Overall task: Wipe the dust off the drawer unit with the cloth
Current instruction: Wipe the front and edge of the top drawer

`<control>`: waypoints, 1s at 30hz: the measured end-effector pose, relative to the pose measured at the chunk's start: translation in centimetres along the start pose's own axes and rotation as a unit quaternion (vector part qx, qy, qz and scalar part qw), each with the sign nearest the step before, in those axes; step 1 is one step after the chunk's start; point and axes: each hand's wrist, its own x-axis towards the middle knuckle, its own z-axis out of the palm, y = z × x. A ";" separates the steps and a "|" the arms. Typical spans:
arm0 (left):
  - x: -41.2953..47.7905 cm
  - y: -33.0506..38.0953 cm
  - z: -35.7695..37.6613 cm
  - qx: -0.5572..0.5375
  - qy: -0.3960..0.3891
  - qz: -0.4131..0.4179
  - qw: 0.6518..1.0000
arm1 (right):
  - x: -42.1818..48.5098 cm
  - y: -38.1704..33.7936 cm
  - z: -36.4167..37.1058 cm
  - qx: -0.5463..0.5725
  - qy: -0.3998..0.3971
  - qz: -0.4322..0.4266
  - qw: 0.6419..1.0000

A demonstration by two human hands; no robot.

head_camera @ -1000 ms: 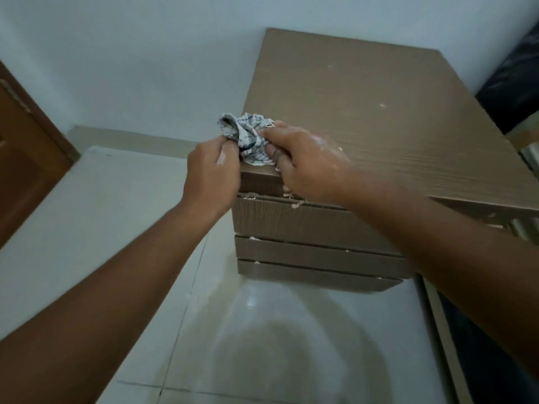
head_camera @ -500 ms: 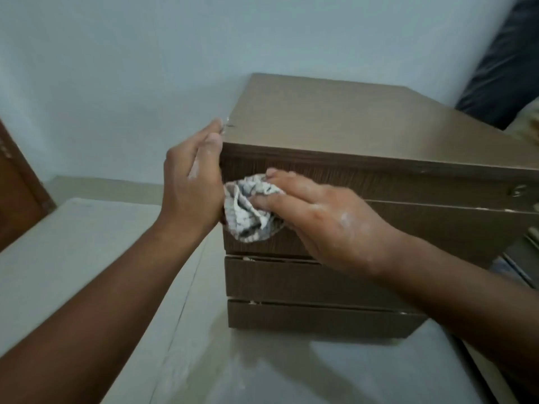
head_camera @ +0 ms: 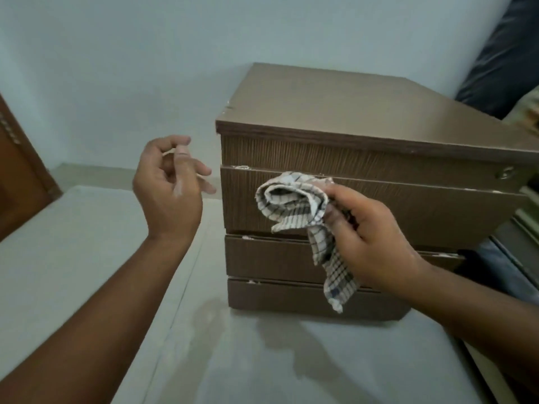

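Here the cloth (head_camera: 294, 207) looked soft and light, a limp checked rag that would fold, bunch and slip through loose fingers, so the sensible hold seemed to be a fistful of its bulk with a flat pad of fabric left free toward the wood. The right hand (head_camera: 370, 243) had it that way: its grip was closed around the bunched upper part, at about 3 o'clock of the wad, while 1 loose tail hung down toward 6 o'clock in front of the lower drawers. The cloth was white with thin dark grid lines (crumpled into a rough roll at the top). It sat in front of the second drawer front, close to the gap above it; whether it actually pressed on the wood could not be told.

The drawer unit (head_camera: 364, 158) was a brown wood-grain box, stiff and probably heavy enough to stay put under wiping. It stood on the pale floor (head_camera: 87, 258) against the wall (head_camera: 145, 53), with several stacked drawer fronts, pale specks along their gaps, and a small round metal fitting near the upper right corner. The left hand (head_camera: 170, 189) hovered at 9 o'clock of the unit, near but apart, fingers loosely curled and its grip holding nothing.
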 end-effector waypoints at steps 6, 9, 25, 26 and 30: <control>-2.4 -2.3 -1.0 0.140 -0.132 0.075 0.978 | 0.9 -0.9 -0.6 0.046 0.139 0.023 0.989; -2.8 -2.2 -0.9 0.125 -0.125 0.077 0.981 | 1.6 -1.3 0.1 0.053 0.174 0.039 0.982; -2.0 -1.6 -0.2 0.106 -0.111 0.109 0.982 | 2.6 -1.8 4.6 0.067 0.291 -0.061 0.952; -2.4 -1.6 -0.4 0.093 -0.104 0.121 0.983 | 2.9 -2.0 4.8 0.069 0.301 -0.081 0.948; -3.9 -1.8 -1.0 0.042 -0.066 0.146 0.986 | 4.3 -2.9 5.3 0.023 0.266 -0.140 0.953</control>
